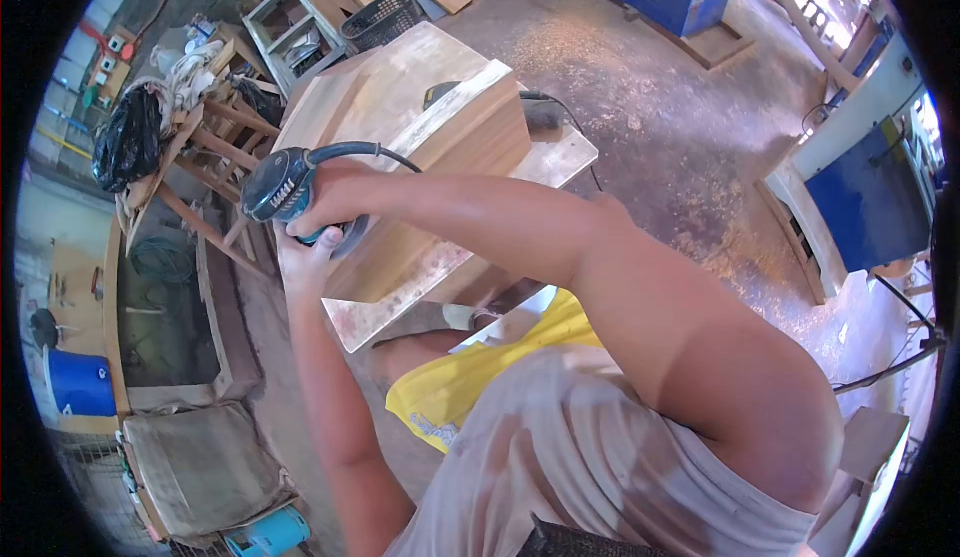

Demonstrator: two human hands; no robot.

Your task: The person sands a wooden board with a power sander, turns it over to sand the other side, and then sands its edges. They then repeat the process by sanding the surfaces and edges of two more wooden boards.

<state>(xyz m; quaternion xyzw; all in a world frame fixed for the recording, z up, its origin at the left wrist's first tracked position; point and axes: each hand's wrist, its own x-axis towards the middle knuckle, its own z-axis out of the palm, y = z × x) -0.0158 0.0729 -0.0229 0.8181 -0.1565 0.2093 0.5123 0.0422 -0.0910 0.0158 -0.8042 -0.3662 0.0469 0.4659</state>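
Both my hands are on a teal and black electric sander (277, 185). My right hand (335, 195) wraps round its body from the near side, below the cord. Lower down, my left hand (305, 255) grips it, with the thumb showing. The sander is tilted, and its round pad is at the left end of a wooden workpiece (400, 232) made of joined boards. Whether the pad touches the wood is partly hidden by my hands. The workpiece rests on a worn, pale tabletop (560, 162). My right forearm crosses over the wood and covers part of it.
Behind the workpiece lies another corded tool (440, 93), mostly hidden. A black plastic basket (382, 22) and loose boards are at the back. Wooden frames with a black bag (130, 137) stand left. Blue machines (868, 192) stand right, and sawdust covers the floor (650, 87).
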